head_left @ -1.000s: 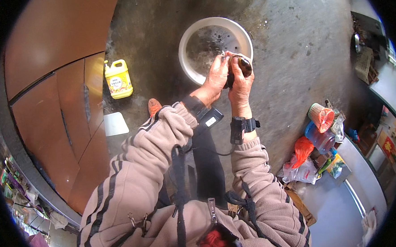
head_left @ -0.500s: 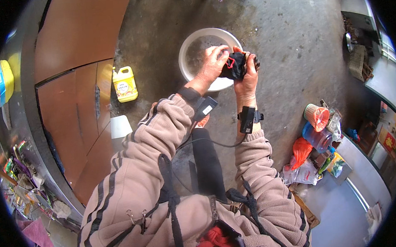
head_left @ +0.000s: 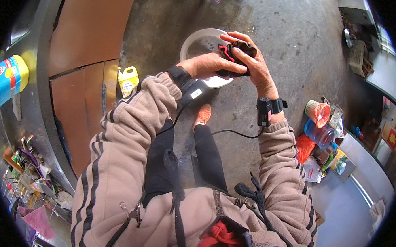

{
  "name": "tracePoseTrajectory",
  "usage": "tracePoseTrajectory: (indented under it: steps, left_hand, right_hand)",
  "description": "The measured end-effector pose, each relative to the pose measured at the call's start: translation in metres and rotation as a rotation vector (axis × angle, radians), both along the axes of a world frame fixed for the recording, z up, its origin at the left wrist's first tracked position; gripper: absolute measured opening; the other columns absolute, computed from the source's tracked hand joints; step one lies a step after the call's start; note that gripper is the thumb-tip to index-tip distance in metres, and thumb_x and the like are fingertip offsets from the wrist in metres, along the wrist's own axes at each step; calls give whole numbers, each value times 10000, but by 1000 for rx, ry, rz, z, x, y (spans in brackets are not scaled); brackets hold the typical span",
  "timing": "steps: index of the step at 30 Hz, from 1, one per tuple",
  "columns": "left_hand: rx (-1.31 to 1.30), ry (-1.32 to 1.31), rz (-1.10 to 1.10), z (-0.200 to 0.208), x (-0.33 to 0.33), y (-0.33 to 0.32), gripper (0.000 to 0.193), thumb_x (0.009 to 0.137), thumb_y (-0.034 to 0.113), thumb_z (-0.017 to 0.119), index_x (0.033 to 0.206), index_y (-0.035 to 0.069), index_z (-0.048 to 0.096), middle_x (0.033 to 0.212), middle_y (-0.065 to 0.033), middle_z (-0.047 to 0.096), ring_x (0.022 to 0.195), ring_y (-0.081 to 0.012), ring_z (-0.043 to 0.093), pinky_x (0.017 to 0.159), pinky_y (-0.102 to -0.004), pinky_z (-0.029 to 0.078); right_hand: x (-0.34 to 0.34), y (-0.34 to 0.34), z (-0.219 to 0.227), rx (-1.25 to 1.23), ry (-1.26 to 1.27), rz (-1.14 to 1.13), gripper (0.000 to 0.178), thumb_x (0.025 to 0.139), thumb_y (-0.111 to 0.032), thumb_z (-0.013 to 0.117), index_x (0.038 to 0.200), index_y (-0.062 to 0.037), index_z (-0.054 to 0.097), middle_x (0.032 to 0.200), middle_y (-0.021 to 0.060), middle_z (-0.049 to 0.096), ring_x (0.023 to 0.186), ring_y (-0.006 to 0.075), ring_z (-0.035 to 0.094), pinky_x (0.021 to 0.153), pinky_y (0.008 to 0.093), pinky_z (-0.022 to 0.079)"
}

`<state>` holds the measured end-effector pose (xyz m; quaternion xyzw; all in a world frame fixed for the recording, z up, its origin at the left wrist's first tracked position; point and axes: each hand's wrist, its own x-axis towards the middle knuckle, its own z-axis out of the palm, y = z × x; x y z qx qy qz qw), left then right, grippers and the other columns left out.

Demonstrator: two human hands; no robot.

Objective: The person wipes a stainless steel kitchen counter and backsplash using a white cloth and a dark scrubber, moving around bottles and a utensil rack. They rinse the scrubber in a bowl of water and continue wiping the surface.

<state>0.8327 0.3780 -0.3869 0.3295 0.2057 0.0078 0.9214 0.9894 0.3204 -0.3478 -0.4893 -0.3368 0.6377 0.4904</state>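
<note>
Over the white basin [head_left: 188, 44] on the floor I hold a bunched black cloth item [head_left: 224, 53] with red trim; its exact kind does not show. My left hand [head_left: 208, 65] grips it from the left, thumb lying along its lower side. On the right, my right hand [head_left: 258, 65] wraps round the other end, its fingers bent over the top. Both hands are closed on the cloth and close together. They cover the basin's right part. The basin's inside looks greyish.
A yellow jug [head_left: 128, 81] stands by brown cabinet doors [head_left: 82, 91] at left. At right are a blue water bottle [head_left: 319, 134], an orange-lined bin [head_left: 319, 112] and a red bag [head_left: 305, 147]. A cable [head_left: 227, 130] runs between my wrist devices.
Both hands have shifted their grip on the black cloth; my right hand now folds over its top and my left lies flatter along it. My right forearm has swung outward.
</note>
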Motion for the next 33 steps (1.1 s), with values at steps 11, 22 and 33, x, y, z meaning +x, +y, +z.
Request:
tracePoseTrajectory:
  steps: [11, 22, 33]
  left_hand:
    - [1198, 410, 61, 0, 31, -19, 317, 828, 237, 614, 1079, 46, 641, 1048, -211, 668, 1031, -355, 635, 873, -428, 505]
    - [702, 101, -69, 8, 15, 16, 229, 696, 110, 668, 903, 14, 643, 835, -50, 661, 801, -127, 610, 732, -296, 497]
    - [456, 3, -53, 90, -1, 15, 511, 747, 348, 797, 1066, -13, 625, 923, -85, 647, 835, -156, 641, 790, -258, 525]
  right_hand:
    - [-8, -11, -6, 65, -46, -224, 140, 926, -31, 596, 1055, -52, 644, 999, 24, 641, 954, 110, 584, 869, 247, 463]
    - [12, -6, 8, 129, -48, 13, 599, 915, -358, 634, 1401, -58, 455, 1341, 129, 557, 1254, 219, 513, 1075, 350, 388]
    - [25, 18, 74, 288, -149, 223, 522, 902, -334, 650, 1342, -75, 541, 1038, 75, 667, 1064, 234, 647, 984, 361, 503]
